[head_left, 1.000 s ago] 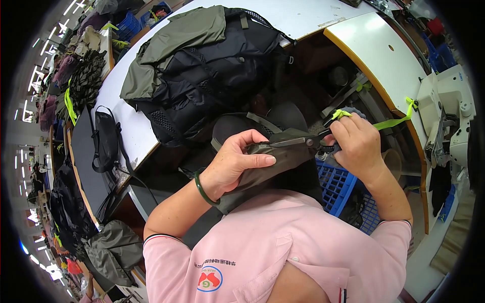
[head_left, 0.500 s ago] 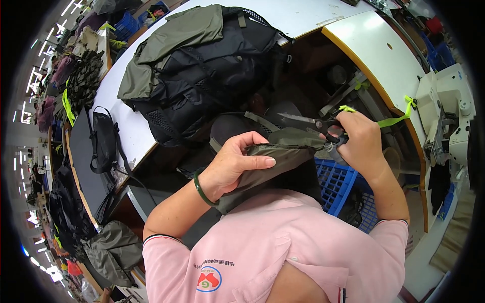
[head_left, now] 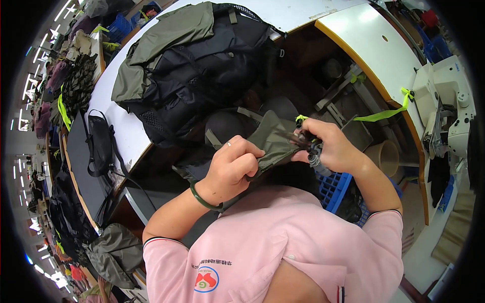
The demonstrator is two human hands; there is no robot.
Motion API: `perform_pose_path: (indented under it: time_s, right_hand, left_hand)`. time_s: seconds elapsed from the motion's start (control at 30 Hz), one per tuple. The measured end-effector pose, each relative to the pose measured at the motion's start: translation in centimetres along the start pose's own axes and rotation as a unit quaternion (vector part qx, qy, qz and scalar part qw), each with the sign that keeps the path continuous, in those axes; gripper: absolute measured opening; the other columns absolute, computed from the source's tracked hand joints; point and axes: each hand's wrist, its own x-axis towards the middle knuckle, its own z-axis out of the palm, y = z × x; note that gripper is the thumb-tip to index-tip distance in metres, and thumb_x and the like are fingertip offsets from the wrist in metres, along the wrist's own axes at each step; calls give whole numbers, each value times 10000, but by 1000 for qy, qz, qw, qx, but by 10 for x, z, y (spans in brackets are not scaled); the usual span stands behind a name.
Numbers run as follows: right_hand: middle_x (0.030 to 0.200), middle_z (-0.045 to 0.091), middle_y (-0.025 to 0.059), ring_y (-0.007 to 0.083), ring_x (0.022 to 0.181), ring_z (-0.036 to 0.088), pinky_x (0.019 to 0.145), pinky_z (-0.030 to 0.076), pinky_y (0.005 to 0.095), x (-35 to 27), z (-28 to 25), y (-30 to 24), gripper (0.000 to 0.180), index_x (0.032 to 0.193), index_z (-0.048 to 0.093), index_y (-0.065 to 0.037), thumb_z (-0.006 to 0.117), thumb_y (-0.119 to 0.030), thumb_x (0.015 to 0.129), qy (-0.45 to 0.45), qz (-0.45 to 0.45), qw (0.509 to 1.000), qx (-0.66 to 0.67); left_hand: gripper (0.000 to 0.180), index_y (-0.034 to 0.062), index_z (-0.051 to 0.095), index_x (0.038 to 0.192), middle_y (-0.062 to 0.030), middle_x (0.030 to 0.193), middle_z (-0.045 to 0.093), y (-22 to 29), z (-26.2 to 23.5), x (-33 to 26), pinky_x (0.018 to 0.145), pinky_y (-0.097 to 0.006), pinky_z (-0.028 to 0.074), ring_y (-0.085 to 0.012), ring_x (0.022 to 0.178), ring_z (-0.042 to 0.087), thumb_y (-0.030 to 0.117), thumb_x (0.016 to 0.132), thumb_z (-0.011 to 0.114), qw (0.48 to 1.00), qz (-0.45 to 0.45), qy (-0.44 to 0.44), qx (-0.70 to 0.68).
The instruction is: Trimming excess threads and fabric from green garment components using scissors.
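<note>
Left hand [head_left: 232,169]: you pinched the olive cloth [head_left: 273,134] | right hand [head_left: 334,146]: you gripped blurred scissors [head_left: 305,140] | cloth: stretched between your hands | from cloth: backpack [head_left: 217,65] sat at 10 o'clock, basket [head_left: 337,189] at 4, sewing machine [head_left: 447,111] at 3

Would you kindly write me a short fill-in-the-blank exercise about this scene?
1. Dark metal scissors are held in the bare ____.
2. The bare left hand pinches thin olive-green fabric; its wrist wears a round bangle coloured ____.
3. The bulky black-and-olive fabric bag rests on a smooth tabletop coloured ____.

Answers: right hand; green; white.
</note>
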Motion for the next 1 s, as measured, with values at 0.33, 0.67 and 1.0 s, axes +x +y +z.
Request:
perform_pose_path:
  time_s: [0.33, 0.67, 1.0]
  right_hand:
    - [788, 589, 85, 287, 767, 602, 642, 505, 368, -4, -21, -2, 337, 810, 599, -55, 835, -191, 612, 31, -188, 923, -334]
    - [778, 569, 61, 245, 760, 589, 646, 515, 347, 1, -29, -22, 280, 785, 559, -73, 788, -180, 666, -4, -231, 884, -407]
    - [773, 579, 68, 242, 735, 597, 634, 514, 347, 1, -40, -21, 277, 777, 554, -70, 794, -144, 659, 3, -233, 866, -442]
  left_hand:
    - [350, 69, 404, 672, -124, 933, 656, -10, 0, -15, 607, -312, 445, -258, 740, 555, -159, 513, 616, 999, 16, 35, -29]
    - [352, 66, 415, 685, -106, 908, 652, -3, 0, -10, 625, -313, 450, -257, 765, 574, -185, 532, 609, 998, -23, -5, -56]
    - [346, 66, 426, 687, -101, 896, 646, -3, -1, -6, 634, -321, 465, -262, 781, 590, -190, 536, 604, 997, -47, -25, -62]
